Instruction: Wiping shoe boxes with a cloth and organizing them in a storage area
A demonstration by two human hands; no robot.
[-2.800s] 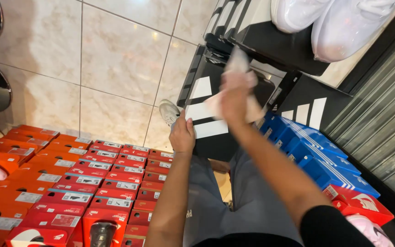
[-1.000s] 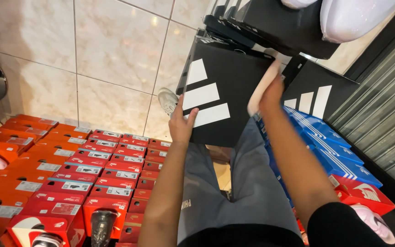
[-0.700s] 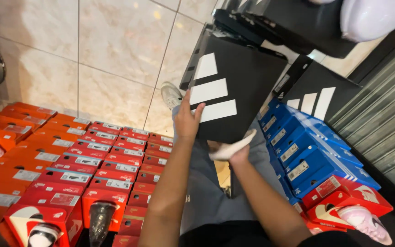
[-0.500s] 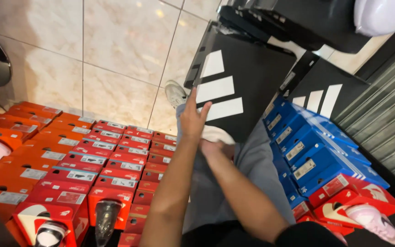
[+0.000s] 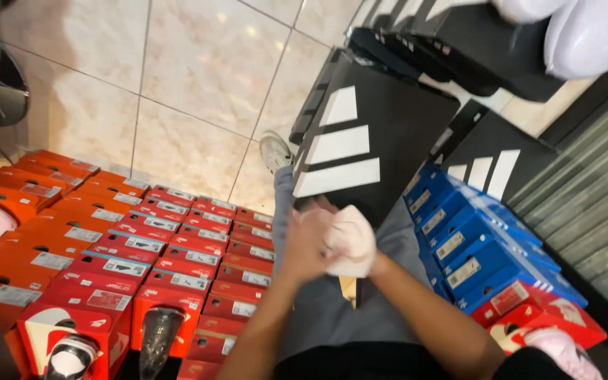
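I had both hands together over my lap, just near of the big black box with three white stripes on its lid. My left hand was cupped against a white wad, paper or cloth, I could not tell which. My right hand was mostly hidden under that wad, its fingers closed around it from the right, so both hands gripped the same bundle between them. The wad sat in front of the black box's near edge, above my grey trousers.

The black box leaned up on my legs, its far end toward more black boxes stacked farther off, where a pair of white shoes rested on top. My shoe showed on the tiled floor just left of the black box.

To the left lay rows of red boxes packed side by side, with orange ones farther left. To the right stood blue boxes on their sides, with a red box nearer me. A grey shutter ran along the far right.
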